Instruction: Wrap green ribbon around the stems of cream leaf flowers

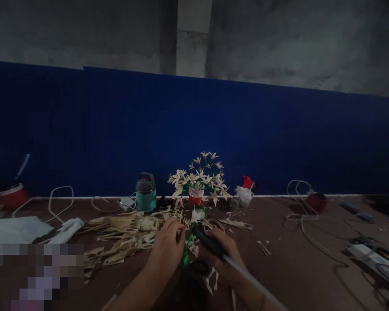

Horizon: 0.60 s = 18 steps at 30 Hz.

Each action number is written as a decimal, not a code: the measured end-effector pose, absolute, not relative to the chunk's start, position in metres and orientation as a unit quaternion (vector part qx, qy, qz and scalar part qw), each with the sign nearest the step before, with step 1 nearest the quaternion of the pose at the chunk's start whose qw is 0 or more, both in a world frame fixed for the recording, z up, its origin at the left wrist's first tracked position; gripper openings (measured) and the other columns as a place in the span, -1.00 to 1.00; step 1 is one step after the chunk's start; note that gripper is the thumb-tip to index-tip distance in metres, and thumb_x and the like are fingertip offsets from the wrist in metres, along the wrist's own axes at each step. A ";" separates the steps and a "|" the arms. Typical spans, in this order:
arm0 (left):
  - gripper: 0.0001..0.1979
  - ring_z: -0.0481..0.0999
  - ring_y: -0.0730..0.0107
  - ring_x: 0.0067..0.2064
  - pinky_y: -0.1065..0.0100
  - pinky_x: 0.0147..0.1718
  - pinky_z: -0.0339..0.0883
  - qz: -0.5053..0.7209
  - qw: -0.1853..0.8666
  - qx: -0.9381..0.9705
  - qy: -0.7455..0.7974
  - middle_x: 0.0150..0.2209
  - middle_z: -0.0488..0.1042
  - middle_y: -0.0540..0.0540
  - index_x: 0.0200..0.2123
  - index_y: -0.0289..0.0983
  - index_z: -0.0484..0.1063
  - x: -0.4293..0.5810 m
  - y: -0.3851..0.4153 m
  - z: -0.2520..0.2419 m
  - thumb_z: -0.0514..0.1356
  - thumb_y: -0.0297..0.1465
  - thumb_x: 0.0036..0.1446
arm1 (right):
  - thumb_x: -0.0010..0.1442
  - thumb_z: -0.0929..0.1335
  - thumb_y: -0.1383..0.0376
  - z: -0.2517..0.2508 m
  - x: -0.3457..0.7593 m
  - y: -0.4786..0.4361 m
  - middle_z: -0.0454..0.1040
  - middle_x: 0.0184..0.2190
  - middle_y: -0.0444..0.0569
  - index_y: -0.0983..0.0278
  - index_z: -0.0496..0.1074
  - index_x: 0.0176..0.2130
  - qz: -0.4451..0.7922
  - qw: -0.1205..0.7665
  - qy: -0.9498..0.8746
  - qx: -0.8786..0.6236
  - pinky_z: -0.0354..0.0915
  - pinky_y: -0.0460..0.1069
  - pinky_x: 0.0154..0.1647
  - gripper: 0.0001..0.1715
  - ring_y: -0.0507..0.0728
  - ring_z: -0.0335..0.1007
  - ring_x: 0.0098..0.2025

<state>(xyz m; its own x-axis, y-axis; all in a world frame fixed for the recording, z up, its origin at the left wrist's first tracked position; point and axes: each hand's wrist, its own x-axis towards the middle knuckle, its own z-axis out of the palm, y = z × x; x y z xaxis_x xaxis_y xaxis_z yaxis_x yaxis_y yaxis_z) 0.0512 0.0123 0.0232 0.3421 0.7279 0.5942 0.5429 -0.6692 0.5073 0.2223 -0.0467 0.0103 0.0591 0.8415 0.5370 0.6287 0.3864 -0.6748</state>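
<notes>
My left hand (169, 242) is closed, its fingertips bent inward over the work; what they hold, if anything, is hidden. My right hand (228, 250) is wrapped round a black glue gun (210, 244), a long pale stick running from its back toward the lower right. Its front end reaches a small cluster of pale husk pieces between my hands. A green strip (186, 255) shows just right of my left fingers. Beyond them, husk flowers (201, 176) on green stems stand in a red-and-white cup (196, 196). Dried husks (126, 231) lie spread left of my left hand.
A teal container with a dark lid (146, 192) stands at the back, beside white cables. White plastic (16, 229) and a red bowl (13, 196) are at left. Crumpled white plastic (244, 196), looped cable and a dark red object (316, 202) sit at right, before a blue panel (194, 121).
</notes>
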 end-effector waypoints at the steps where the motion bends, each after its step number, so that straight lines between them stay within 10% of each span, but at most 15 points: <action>1: -0.86 0.42 0.30 -0.34 0.29 -0.33 0.30 0.419 0.110 0.813 0.390 -0.39 0.39 -0.09 -0.45 -0.25 0.33 0.052 0.012 0.023 0.01 -0.50 0.06 | -0.04 0.34 0.29 0.010 0.222 -0.047 0.23 -0.57 -0.16 0.25 0.25 -0.52 0.109 0.483 -0.680 -0.540 0.09 -0.10 -0.51 -0.85 0.04 0.15 -0.52; 18: -0.84 0.41 0.32 -0.34 0.32 -0.33 0.29 0.407 0.104 0.821 0.387 -0.41 0.36 -0.08 -0.46 -0.26 0.31 0.053 0.008 0.023 -0.01 -0.56 0.05 | -0.01 0.31 0.37 0.010 0.227 -0.050 0.24 -0.53 -0.13 0.24 0.22 -0.50 0.093 0.449 -0.702 -0.545 0.11 -0.08 -0.47 -0.88 0.06 0.18 -0.48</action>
<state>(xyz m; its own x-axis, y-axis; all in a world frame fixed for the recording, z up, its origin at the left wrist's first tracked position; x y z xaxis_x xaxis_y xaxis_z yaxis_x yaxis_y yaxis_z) 0.0532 0.0078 0.0232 0.3693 0.7194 0.5883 0.5501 -0.6794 0.4855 0.2268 -0.0499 0.0101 -0.0038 0.8487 0.5288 0.6819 0.3891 -0.6194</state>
